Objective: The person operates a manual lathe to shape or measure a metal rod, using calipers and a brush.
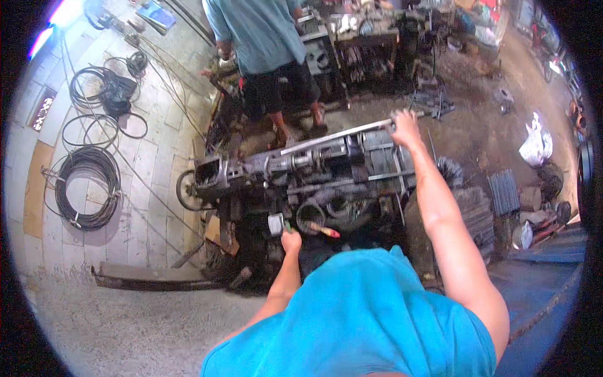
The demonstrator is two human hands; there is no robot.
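My left hand [291,242] is closed around the green handle of a small tool whose pale, squarish head [276,224] points up and left. Stretched out over the machine, my right hand [406,128] is closed on a long metal bar [342,136] near its right end. That bar lies slantwise along the far side of a dark, greasy lathe-like machine [276,166]. Close to my left hand, a brush-like tool [325,230] with a red-tipped handle rests against a round container [309,215] in front of the machine.
Beyond the machine stands a person [260,44] in a blue shirt, near a cluttered workbench [370,39]. Coiled black cable [88,187] hangs on the left wall. A long metal channel [157,278] lies at lower left. On the right are a white bag [536,141] and a ribbed metal piece [503,193].
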